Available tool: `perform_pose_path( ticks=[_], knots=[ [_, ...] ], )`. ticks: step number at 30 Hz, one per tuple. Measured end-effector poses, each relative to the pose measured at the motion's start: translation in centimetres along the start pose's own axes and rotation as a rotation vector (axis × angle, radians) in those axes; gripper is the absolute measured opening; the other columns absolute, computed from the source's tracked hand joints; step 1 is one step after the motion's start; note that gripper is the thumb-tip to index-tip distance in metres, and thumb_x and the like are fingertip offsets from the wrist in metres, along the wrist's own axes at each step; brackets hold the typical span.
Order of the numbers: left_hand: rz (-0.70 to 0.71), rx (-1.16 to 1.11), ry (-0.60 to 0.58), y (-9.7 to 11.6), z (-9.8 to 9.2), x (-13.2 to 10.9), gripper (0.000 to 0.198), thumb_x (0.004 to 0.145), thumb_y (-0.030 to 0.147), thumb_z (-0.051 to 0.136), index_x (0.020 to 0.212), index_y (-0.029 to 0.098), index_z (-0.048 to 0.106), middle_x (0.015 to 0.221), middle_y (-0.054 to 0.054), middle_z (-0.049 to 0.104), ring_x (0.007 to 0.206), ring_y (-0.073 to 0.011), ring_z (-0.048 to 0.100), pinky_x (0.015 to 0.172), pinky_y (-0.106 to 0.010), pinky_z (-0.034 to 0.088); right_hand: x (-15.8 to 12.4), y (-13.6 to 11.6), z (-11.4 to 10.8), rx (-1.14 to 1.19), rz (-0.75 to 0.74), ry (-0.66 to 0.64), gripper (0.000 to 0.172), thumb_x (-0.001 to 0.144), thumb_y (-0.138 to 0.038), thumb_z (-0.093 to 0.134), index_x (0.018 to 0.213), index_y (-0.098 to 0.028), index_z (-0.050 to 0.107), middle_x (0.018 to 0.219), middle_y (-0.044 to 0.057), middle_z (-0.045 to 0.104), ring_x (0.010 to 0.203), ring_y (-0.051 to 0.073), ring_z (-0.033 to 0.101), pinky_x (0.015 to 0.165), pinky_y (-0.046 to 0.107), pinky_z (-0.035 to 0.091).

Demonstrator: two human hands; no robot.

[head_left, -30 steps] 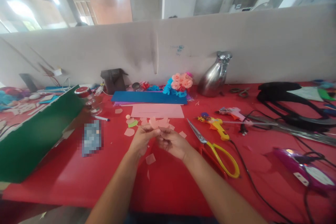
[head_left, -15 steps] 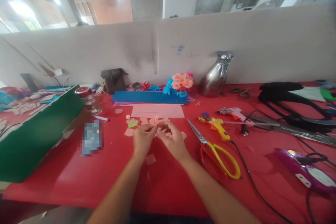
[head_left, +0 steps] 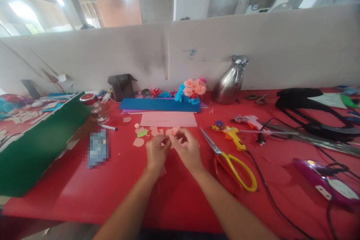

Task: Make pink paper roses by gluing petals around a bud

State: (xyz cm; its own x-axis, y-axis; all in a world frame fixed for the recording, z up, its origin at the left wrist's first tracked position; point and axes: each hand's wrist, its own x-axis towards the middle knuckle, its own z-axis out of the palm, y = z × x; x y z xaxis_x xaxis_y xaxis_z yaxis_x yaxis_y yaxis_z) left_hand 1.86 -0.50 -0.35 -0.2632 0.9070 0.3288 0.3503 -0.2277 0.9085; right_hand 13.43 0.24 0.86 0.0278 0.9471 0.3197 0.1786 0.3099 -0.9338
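Note:
My left hand (head_left: 156,152) and my right hand (head_left: 188,148) meet over the red table (head_left: 112,187), fingertips pinched together on a small pink paper piece (head_left: 173,131) rolled between them. Loose pink paper petals (head_left: 138,141) lie just beyond my hands, with one green scrap (head_left: 142,133) among them. A pink paper sheet (head_left: 168,119) lies flat behind them, and a blue sheet (head_left: 159,104) behind that. Yellow-handled scissors (head_left: 230,157) lie shut to the right of my right hand.
A yellow glue gun (head_left: 232,135) and a pink one (head_left: 249,120) lie right of centre with black cords. A steel jug (head_left: 230,81), a paper flower bunch (head_left: 193,89), a glass jar (head_left: 92,105), a green board (head_left: 39,146) and a purple appliance (head_left: 327,182) surround the workspace.
My hands moved forward and a little down toward the table, and the pink piece between the fingers looks smaller and more tightly rolled than a second ago.

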Motion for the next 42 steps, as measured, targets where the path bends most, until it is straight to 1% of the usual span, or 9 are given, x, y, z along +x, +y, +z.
perform_pose_path(
  ticks=[4, 8, 11, 15, 17, 23, 30, 36, 42],
  knots=[
    [-0.009, -0.013, 0.0, 0.1, 0.2, -0.1, 0.01, 0.071, 0.022, 0.063, 0.064, 0.02, 0.069, 0.065, -0.001, 0.065, 0.058, -0.0129, 0.052, 0.057, -0.023, 0.038, 0.1, -0.2, -0.1, 0.043, 0.023, 0.028, 0.013, 0.079, -0.031, 0.058, 0.083, -0.02, 0.062, 0.078, 0.003, 0.066, 0.069, 0.016, 0.057, 0.064, 0.028, 0.043],
    [-0.104, -0.057, -0.023, 0.6, 0.2, 0.1, 0.011, 0.07, 0.023, 0.064, 0.06, 0.018, 0.066, 0.058, 0.0, 0.062, 0.056, -0.0123, 0.051, 0.054, -0.022, 0.036, 0.4, 0.0, -0.4, 0.152, 0.088, -0.012, 0.012, 0.079, -0.028, 0.054, 0.076, -0.019, 0.061, 0.075, 0.003, 0.065, 0.07, 0.017, 0.058, 0.065, 0.028, 0.044],
    [-0.153, -0.085, -0.052, 0.9, 0.2, 0.1, 0.013, 0.069, 0.026, 0.066, 0.059, 0.018, 0.065, 0.056, 0.0, 0.06, 0.054, -0.0122, 0.05, 0.053, -0.022, 0.035, 0.6, 0.0, -0.5, 0.193, 0.116, -0.044, 0.013, 0.079, -0.03, 0.054, 0.077, -0.019, 0.061, 0.074, 0.002, 0.064, 0.07, 0.017, 0.058, 0.064, 0.027, 0.044],
    [-0.084, -0.053, -0.027, 0.6, 0.3, 0.0, 0.01, 0.07, 0.024, 0.064, 0.062, 0.018, 0.067, 0.06, 0.0, 0.062, 0.055, -0.012, 0.05, 0.054, -0.022, 0.036, 0.5, -0.4, -0.4, 0.148, 0.115, -0.021, 0.016, 0.076, -0.037, 0.06, 0.08, -0.021, 0.059, 0.075, 0.002, 0.063, 0.066, 0.016, 0.056, 0.056, 0.025, 0.043],
    [-0.047, -0.044, -0.016, 0.4, 0.3, -0.1, 0.01, 0.07, 0.023, 0.064, 0.062, 0.019, 0.067, 0.062, -0.001, 0.064, 0.057, -0.0125, 0.051, 0.056, -0.023, 0.036, 0.4, -0.7, -0.4, 0.135, 0.119, -0.003, 0.015, 0.076, -0.036, 0.06, 0.078, -0.021, 0.058, 0.073, 0.002, 0.063, 0.063, 0.016, 0.055, 0.052, 0.025, 0.042],
    [-0.067, -0.029, -0.003, 0.6, 0.3, 0.0, 0.011, 0.068, 0.024, 0.065, 0.059, 0.019, 0.067, 0.059, -0.001, 0.062, 0.055, -0.012, 0.049, 0.054, -0.022, 0.035, 0.4, -0.7, -0.6, 0.192, 0.128, -0.016, 0.005, 0.074, -0.022, 0.051, 0.072, -0.02, 0.056, 0.073, 0.001, 0.062, 0.064, 0.015, 0.055, 0.056, 0.025, 0.042],
    [-0.173, -0.163, -0.036, 0.8, 0.4, 0.1, 0.012, 0.066, 0.026, 0.068, 0.058, 0.017, 0.066, 0.055, 0.001, 0.06, 0.052, -0.0108, 0.047, 0.051, -0.022, 0.035, 0.8, -0.1, -0.5, 0.298, 0.177, -0.027, 0.006, 0.072, -0.021, 0.05, 0.067, -0.02, 0.053, 0.067, 0.0, 0.058, 0.063, 0.015, 0.052, 0.058, 0.025, 0.04],
    [-0.212, -0.211, -0.102, 0.6, 0.4, 0.3, 0.014, 0.065, 0.027, 0.07, 0.058, 0.016, 0.065, 0.054, 0.001, 0.06, 0.051, -0.0102, 0.048, 0.051, -0.022, 0.036, 1.0, -0.1, -0.4, 0.355, 0.175, -0.025, 0.006, 0.07, -0.021, 0.05, 0.065, -0.02, 0.053, 0.065, -0.001, 0.054, 0.062, 0.013, 0.048, 0.057, 0.024, 0.038],
    [-0.276, -0.322, -0.207, 0.3, 0.4, 0.4, 0.014, 0.064, 0.026, 0.071, 0.059, 0.015, 0.065, 0.057, 0.0, 0.061, 0.054, -0.0103, 0.05, 0.054, -0.022, 0.037, 1.1, -0.1, -0.5, 0.488, 0.273, -0.074, 0.006, 0.067, -0.02, 0.051, 0.061, -0.02, 0.052, 0.06, -0.003, 0.051, 0.055, 0.01, 0.045, 0.053, 0.023, 0.035]
  ],
)
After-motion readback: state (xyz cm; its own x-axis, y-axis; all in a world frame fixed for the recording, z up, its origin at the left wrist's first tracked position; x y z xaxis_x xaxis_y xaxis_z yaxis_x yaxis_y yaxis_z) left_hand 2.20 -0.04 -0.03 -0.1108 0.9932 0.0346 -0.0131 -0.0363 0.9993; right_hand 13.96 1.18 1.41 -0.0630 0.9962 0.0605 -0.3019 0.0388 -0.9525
